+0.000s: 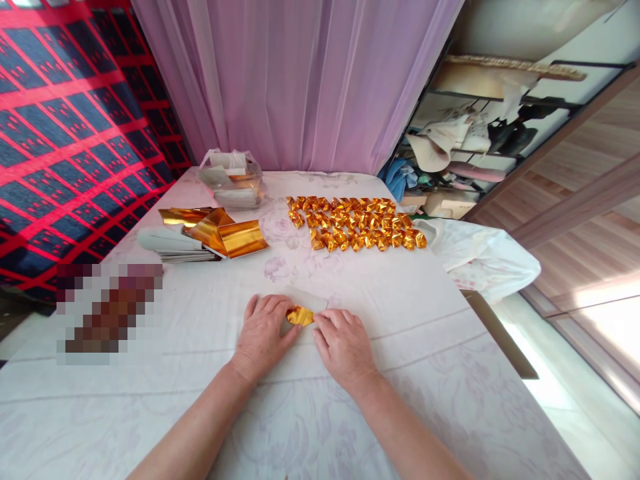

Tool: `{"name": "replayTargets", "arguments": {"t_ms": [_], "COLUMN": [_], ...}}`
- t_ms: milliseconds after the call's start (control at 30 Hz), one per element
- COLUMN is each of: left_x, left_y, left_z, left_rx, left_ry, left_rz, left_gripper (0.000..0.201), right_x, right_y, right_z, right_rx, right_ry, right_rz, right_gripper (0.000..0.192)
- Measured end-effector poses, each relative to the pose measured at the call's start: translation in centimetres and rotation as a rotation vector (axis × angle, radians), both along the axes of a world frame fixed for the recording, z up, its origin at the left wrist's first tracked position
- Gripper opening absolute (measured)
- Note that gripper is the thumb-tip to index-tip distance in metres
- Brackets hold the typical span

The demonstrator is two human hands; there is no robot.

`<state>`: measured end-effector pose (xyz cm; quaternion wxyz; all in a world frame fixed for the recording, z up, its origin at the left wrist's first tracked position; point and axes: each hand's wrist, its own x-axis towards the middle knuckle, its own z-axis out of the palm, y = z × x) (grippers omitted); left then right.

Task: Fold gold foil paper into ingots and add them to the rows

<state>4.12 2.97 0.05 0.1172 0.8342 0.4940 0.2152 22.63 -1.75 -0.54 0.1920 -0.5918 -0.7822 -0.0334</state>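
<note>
Between my two hands a small folded piece of gold foil paper (pixel 301 315) lies over a pale sheet (pixel 305 295) on the table. My left hand (pixel 263 330) pinches its left end, thumb along the near edge. On the other side my right hand (pixel 345 340) has its fingers bent and pressed at the foil's right end. Farther off stand rows of folded gold foil pieces (pixel 355 221). At the left, flat gold foil sheets (pixel 243 239) rest on and beside a stack of pale paper (pixel 173 243).
A clear plastic bag of paper (pixel 233 180) sits at the table's back left. A white plastic bag (pixel 487 257) hangs by the right edge. Behind are a purple curtain (pixel 300 80) and a cluttered shelf (pixel 475 127). A blurred patch (pixel 110 313) covers something at the left.
</note>
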Motion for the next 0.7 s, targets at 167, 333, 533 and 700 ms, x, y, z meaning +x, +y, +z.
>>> {"name": "replayTargets", "arguments": {"t_ms": [167,333,533,700], "left_x": [-1.1,-1.7,-1.8,-1.7], "left_y": [0.4,0.9,1.2,1.3], "left_z": [0.1,-0.3,-0.4,-0.5], "left_rx": [-0.049,-0.024,-0.022,0.001], "left_ry": [-0.001,-0.013,-0.02,-0.031], "left_rz": [-0.07,-0.12,-0.134,-0.135], "left_gripper": [0.035,0.034,0.027,0.024], "right_x": [-0.4,-0.6,-0.7,-0.7], "right_y": [0.0,0.2,0.4,0.8], "right_z": [0.1,0.2,0.5,0.7], "right_rx": [-0.01,-0.009,-0.042,-0.051], "right_ry": [-0.018,-0.018,-0.018,-0.037], "right_rz": [-0.024,-0.041,-0.046,-0.04], "right_gripper": [0.024,0.023,0.021,0.019]}}
